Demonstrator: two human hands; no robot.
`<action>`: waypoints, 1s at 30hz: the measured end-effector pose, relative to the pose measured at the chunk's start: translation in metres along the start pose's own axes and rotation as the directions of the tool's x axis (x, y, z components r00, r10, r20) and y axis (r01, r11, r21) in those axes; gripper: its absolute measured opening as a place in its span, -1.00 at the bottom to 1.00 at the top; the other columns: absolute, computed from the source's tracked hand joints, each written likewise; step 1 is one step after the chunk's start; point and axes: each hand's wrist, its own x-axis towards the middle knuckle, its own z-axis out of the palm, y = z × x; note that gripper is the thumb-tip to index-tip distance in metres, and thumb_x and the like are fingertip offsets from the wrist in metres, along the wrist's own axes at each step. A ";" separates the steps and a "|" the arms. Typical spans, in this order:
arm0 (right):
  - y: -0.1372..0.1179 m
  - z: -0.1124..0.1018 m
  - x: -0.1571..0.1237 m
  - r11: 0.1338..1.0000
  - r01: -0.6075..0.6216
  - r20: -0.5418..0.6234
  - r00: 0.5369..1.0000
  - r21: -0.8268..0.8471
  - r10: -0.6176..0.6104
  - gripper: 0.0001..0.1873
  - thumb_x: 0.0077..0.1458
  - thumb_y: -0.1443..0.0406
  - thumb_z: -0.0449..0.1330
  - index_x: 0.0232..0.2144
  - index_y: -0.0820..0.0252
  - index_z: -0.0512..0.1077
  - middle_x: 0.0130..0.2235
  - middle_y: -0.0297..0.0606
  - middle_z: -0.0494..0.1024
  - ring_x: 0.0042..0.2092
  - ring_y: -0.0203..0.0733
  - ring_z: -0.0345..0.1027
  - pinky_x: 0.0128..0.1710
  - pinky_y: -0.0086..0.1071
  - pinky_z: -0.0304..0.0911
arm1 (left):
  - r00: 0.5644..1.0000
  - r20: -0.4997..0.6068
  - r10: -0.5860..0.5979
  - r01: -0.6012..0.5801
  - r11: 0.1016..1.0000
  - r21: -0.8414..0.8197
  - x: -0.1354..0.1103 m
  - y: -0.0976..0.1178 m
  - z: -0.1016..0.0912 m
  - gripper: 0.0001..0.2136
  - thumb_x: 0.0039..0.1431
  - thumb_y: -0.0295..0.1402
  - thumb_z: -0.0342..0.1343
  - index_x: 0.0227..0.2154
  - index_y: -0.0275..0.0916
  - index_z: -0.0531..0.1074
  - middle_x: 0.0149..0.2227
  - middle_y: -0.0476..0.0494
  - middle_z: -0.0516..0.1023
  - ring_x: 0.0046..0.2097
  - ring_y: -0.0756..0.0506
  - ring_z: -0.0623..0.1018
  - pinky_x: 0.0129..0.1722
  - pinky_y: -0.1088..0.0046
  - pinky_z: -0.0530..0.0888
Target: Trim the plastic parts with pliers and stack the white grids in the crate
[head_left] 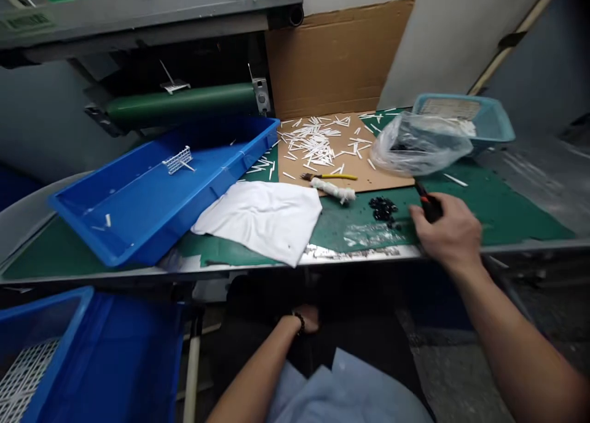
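My right hand [452, 229] is closed around a black hand tool with red accents [429, 205] at the right of the green bench top; its exact kind is unclear. Left of it lies a small heap of shiny black pieces [383, 209] beside a clear plastic scrap [373, 234]. My left hand [308, 317] rests low over my lap, below the bench edge, its fingers hidden. Yellow-handled pliers [338, 176] and a white wrapped bundle [334, 190] lie at the cardboard's front edge. Many thin white sticks [316, 143] are scattered over the cardboard sheet [350, 131].
A blue tray [170, 189] holding a small white grid piece [177, 160] stands at left, with a white cloth [265, 217] beside it. Back right are a clear bag [421, 146] and a light-blue basket [495, 125]. A green roller [184, 106] sits behind. Blue crates [133, 349] stand lower left.
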 end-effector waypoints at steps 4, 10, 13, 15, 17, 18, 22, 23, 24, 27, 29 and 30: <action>0.008 -0.002 -0.004 0.999 -0.029 0.024 0.999 0.037 0.028 -0.55 0.10 0.08 0.11 -0.05 0.23 0.41 -0.17 -0.06 0.47 -0.15 0.01 0.32 -0.16 -0.24 0.15 | 0.991 -0.130 0.039 -0.040 0.999 -0.002 -0.064 0.015 0.009 -0.70 0.24 -0.19 0.01 -0.05 -0.19 0.43 -0.07 -0.20 0.53 -0.03 -0.17 0.51 -0.02 0.27 0.42; 0.011 0.004 -0.001 0.991 -0.013 0.012 1.000 0.133 0.011 -0.53 0.01 0.10 0.18 -0.06 0.22 0.40 -0.18 -0.09 0.44 -0.17 0.03 0.32 -0.16 -0.22 0.20 | 0.846 -0.482 0.227 -0.313 0.944 -0.105 -0.170 0.054 -0.051 -0.70 0.21 -0.20 0.02 -0.02 -0.09 0.42 -0.03 -0.06 0.54 -0.03 -0.10 0.52 -0.04 0.41 0.44; 0.008 0.000 0.003 0.980 -0.038 -0.012 0.999 0.195 0.041 -0.53 0.01 0.10 0.16 -0.05 0.21 0.39 -0.21 -0.12 0.44 -0.21 0.00 0.33 -0.17 -0.21 0.23 | 0.766 -0.570 0.296 -0.381 0.924 -0.031 -0.190 0.085 -0.103 -0.76 0.22 -0.24 0.03 -0.08 -0.07 0.45 -0.07 -0.03 0.56 -0.07 -0.08 0.53 -0.09 0.44 0.46; 0.005 -0.003 0.006 0.967 -0.084 -0.020 0.996 0.242 0.092 -0.54 0.03 0.10 0.14 -0.05 0.19 0.38 -0.21 -0.13 0.44 -0.22 -0.02 0.34 -0.18 -0.22 0.24 | 0.686 -0.636 0.355 -0.404 0.912 0.073 -0.180 0.107 -0.141 -0.79 0.23 -0.26 0.01 -0.14 -0.08 0.47 -0.13 -0.03 0.57 -0.12 -0.07 0.53 -0.15 0.46 0.47; 0.004 -0.005 0.009 0.949 -0.138 -0.020 0.988 0.283 0.150 -0.56 0.03 0.10 0.14 -0.07 0.17 0.38 -0.21 -0.14 0.46 -0.22 -0.03 0.36 -0.19 -0.23 0.26 | 0.594 -0.672 0.442 -0.414 0.884 0.216 -0.152 0.129 -0.176 -0.81 0.24 -0.31 -0.01 -0.19 -0.11 0.48 -0.18 -0.05 0.56 -0.15 -0.07 0.53 -0.18 0.46 0.45; 0.004 -0.006 0.010 0.939 -0.165 -0.016 0.984 0.303 0.178 -0.59 0.04 0.09 0.13 -0.09 0.16 0.39 -0.21 -0.15 0.47 -0.22 -0.03 0.37 -0.20 -0.24 0.26 | 0.563 -0.664 0.491 -0.408 0.864 0.293 -0.133 0.139 -0.191 -0.81 0.24 -0.33 -0.02 -0.21 -0.13 0.48 -0.20 -0.07 0.56 -0.17 -0.07 0.53 -0.19 0.45 0.45; 0.006 -0.007 0.010 0.900 -0.233 -0.007 0.967 0.368 0.254 -0.68 0.11 0.09 0.11 -0.15 0.11 0.40 -0.25 -0.20 0.52 -0.24 -0.03 0.39 -0.23 -0.28 0.26 | 0.597 -0.519 0.612 -0.358 0.782 0.511 -0.058 0.170 -0.224 -0.79 0.25 -0.39 -0.06 -0.22 -0.18 0.50 -0.23 -0.13 0.50 -0.22 -0.09 0.51 -0.21 0.42 0.42; 0.006 -0.008 0.011 0.896 -0.231 -0.010 0.967 0.380 0.253 -0.70 0.12 0.09 0.10 -0.17 0.11 0.40 -0.26 -0.21 0.53 -0.25 -0.03 0.40 -0.23 -0.29 0.26 | 0.621 -0.471 0.626 -0.360 0.762 0.538 -0.044 0.175 -0.226 -0.78 0.26 -0.38 -0.06 -0.21 -0.17 0.49 -0.23 -0.13 0.49 -0.23 -0.09 0.51 -0.22 0.42 0.42; 0.006 -0.008 0.011 0.893 -0.223 -0.014 0.969 0.391 0.248 -0.72 0.13 0.10 0.10 -0.18 0.11 0.40 -0.26 -0.21 0.53 -0.25 -0.04 0.40 -0.23 -0.29 0.26 | 0.641 -0.429 0.636 -0.366 0.745 0.558 -0.033 0.180 -0.226 -0.78 0.27 -0.36 -0.07 -0.20 -0.17 0.49 -0.23 -0.13 0.47 -0.24 -0.08 0.50 -0.22 0.43 0.41; 0.006 -0.009 0.014 0.889 -0.204 -0.028 0.971 0.410 0.236 -0.74 0.14 0.14 0.09 -0.18 0.13 0.39 -0.24 -0.21 0.52 -0.24 -0.06 0.40 -0.24 -0.31 0.27 | 0.681 -0.344 0.646 -0.366 0.707 0.605 -0.016 0.191 -0.220 -0.78 0.29 -0.31 -0.07 -0.18 -0.17 0.47 -0.23 -0.12 0.41 -0.28 -0.05 0.47 -0.26 0.46 0.40; 0.007 -0.010 0.015 0.888 -0.203 -0.030 0.971 0.413 0.236 -0.74 0.14 0.16 0.09 -0.17 0.15 0.39 -0.23 -0.21 0.51 -0.24 -0.08 0.40 -0.24 -0.31 0.27 | 0.704 -0.320 0.635 -0.339 0.695 0.634 -0.013 0.196 -0.217 -0.80 0.28 -0.30 -0.06 -0.19 -0.17 0.46 -0.23 -0.11 0.38 -0.31 -0.04 0.45 -0.29 0.46 0.38; 0.007 -0.010 0.016 0.887 -0.203 -0.029 0.971 0.415 0.236 -0.74 0.13 0.17 0.10 -0.17 0.15 0.39 -0.23 -0.22 0.51 -0.24 -0.09 0.39 -0.24 -0.31 0.27 | 0.713 -0.308 0.630 -0.326 0.687 0.649 -0.012 0.198 -0.216 -0.81 0.28 -0.30 -0.05 -0.21 -0.18 0.45 -0.24 -0.11 0.37 -0.32 -0.04 0.44 -0.30 0.46 0.37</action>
